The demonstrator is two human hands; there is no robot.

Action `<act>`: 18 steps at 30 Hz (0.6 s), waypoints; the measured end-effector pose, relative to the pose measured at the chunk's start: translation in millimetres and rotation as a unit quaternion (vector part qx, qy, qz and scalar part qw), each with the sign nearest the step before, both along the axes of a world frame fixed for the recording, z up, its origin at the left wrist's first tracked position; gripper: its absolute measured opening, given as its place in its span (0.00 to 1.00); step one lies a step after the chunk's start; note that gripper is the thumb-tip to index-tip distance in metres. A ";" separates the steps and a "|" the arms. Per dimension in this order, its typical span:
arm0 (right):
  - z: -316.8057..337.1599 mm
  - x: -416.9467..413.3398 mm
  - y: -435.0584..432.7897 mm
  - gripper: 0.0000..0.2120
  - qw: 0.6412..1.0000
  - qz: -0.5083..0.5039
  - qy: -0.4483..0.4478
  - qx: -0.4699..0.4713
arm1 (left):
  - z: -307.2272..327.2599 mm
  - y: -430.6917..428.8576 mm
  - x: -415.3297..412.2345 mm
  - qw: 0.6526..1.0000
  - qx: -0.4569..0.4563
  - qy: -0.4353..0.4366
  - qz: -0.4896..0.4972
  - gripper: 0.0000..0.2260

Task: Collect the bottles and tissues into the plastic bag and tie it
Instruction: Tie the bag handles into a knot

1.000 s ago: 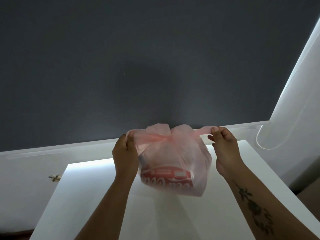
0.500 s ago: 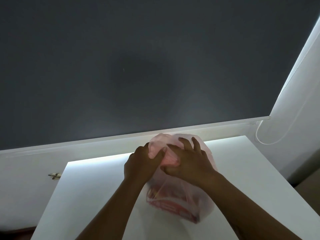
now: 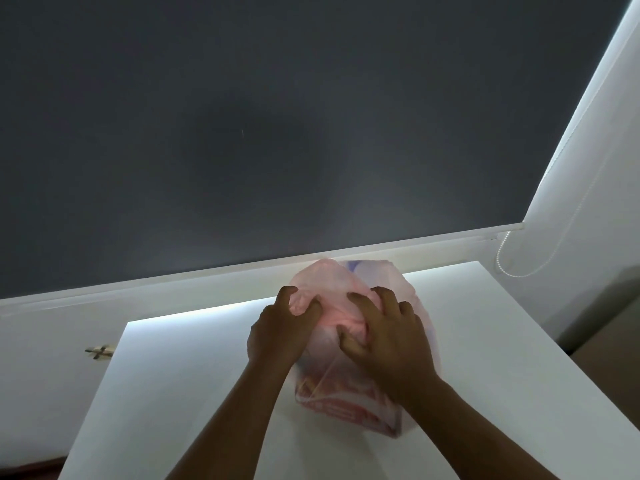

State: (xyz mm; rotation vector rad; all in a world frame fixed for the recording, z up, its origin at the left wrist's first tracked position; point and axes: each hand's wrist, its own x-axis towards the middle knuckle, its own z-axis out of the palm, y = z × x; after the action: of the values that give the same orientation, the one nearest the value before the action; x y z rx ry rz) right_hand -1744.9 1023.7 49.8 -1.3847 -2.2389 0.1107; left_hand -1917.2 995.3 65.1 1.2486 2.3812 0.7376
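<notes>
We see both forearms reaching in from the near edge, meeting over one pink bag (image 3: 346, 282) on the white table (image 3: 173, 393). The left hand (image 3: 282, 332) curls its fingers (image 3: 289, 296) into bunched plastic at the bag's top left, pinching it closed. The right hand (image 3: 388, 341) lies palm down on the bag's top right, fingers bent and dug into the gathered plastic, thumb tucked under. The bag sits at the table's middle, toward the far edge; a red-and-white label (image 3: 343, 407) shows through its near side, but we cannot count what is inside. Behind the table hangs a dark blind (image 3: 277, 116) above a white sill; a bead cord (image 3: 519, 268) loops at far right, and a small latch (image 3: 99, 351) sits at left
</notes>
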 end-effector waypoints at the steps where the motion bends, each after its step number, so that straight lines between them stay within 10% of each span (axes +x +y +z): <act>1: -2.0 -0.9 -2.1 0.29 1.000 -0.008 0.011 0.005 | -0.1 -1.5 -1.7 1.000 -0.003 -0.009 -0.006 0.23; 18: -11.7 23.8 -40.1 0.29 0.999 -0.028 0.040 -0.015 | -11.8 -27.6 -6.0 0.987 0.056 -0.141 -0.053 0.15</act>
State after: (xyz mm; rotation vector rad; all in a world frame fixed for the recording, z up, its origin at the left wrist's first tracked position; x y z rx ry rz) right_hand -1721.1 983.6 38.2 -1.4329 -2.1391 0.1771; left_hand -1923.1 967.7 53.3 1.2133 2.0560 0.9576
